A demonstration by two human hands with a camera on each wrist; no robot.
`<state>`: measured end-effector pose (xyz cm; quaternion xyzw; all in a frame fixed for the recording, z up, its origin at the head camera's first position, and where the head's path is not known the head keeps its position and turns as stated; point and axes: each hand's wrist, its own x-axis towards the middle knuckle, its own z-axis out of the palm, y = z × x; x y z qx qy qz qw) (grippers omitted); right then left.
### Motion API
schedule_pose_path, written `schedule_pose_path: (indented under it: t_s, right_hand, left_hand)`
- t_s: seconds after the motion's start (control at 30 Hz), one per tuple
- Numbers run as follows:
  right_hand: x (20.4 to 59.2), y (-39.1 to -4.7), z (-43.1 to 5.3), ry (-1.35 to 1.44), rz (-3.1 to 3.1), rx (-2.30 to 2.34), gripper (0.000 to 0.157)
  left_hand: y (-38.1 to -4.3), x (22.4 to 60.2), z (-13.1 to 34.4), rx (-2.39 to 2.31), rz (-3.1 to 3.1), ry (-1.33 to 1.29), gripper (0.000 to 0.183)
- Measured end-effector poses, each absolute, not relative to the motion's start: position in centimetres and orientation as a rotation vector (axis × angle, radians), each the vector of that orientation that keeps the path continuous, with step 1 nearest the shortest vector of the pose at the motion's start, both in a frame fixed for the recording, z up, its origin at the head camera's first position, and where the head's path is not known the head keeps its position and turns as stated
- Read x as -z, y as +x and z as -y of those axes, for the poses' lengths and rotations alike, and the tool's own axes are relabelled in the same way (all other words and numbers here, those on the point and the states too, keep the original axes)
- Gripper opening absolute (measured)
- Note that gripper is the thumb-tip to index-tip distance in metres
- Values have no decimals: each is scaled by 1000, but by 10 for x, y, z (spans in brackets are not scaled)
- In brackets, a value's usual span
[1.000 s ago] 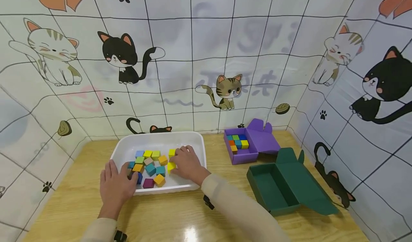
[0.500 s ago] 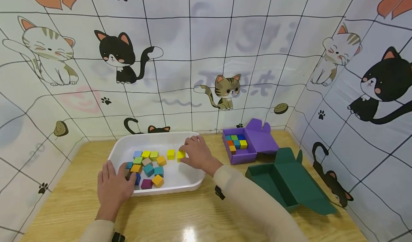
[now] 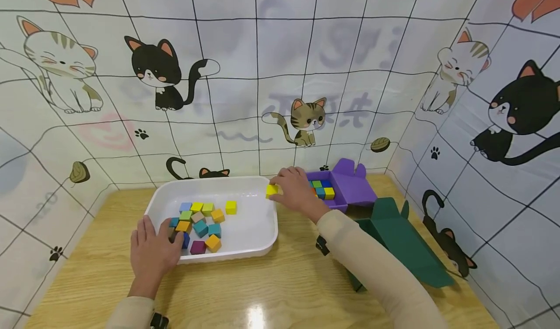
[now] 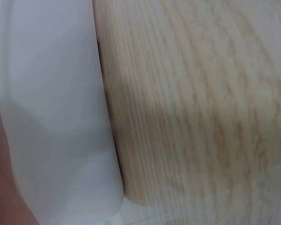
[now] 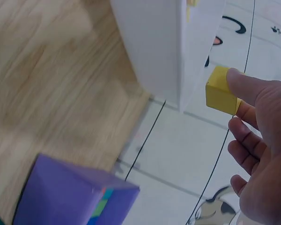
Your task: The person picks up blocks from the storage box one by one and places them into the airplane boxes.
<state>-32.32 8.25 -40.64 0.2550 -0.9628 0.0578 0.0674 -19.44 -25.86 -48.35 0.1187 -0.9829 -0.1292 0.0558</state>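
Observation:
My right hand (image 3: pixel 295 190) pinches a yellow cube (image 3: pixel 271 190) between thumb and fingers, above the right rim of the white tray (image 3: pixel 258 244). In the right wrist view the thumb lies on one face of the yellow cube (image 5: pixel 220 91), and the other fingers are loosely bent. My left hand (image 3: pixel 153 253) rests over the tray's near left corner, its thumb and index finger close to a brown cube and a blue cube (image 3: pixel 185 240). Several loose cubes lie in the tray's left half, among them a purple cube (image 3: pixel 198 247) and a lone yellow cube (image 3: pixel 231 207).
Right of the tray stands an opened purple box (image 3: pixel 339 202) with several coloured cubes inside, partly behind my right hand. An opened green box (image 3: pixel 407 241) lies nearer, partly covered by my right sleeve (image 3: pixel 372 261). A cat-printed wall sheet (image 3: pixel 236 100) borders the wooden table (image 3: pixel 218 290).
My right hand has lifted the yellow cube out from among the others and carried it right and upward over the tray's rim. The left hand stays at the tray's corner.

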Motion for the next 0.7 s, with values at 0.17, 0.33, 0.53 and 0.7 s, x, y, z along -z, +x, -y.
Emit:
schedule_pose_path:
  t_s: [0.17, 0.33, 0.53, 0.7]
  right_hand:
    - [400, -328, -113, 729, 2880, -168, 40]
    - [397, -331, -138, 658, 2898, -100, 39]
    - [396, -334, -165, 585, 2917, -85, 41]
    - [399, -338, -185, 545, 2952, -47, 41]
  left_hand:
    - [-195, 485, 259, 390, 2968, 347, 61]
    - [-195, 484, 260, 380, 2952, 335, 59]
    - [-192, 482, 259, 390, 2948, 327, 59]
    - [-192, 483, 259, 393, 2949, 329, 59]
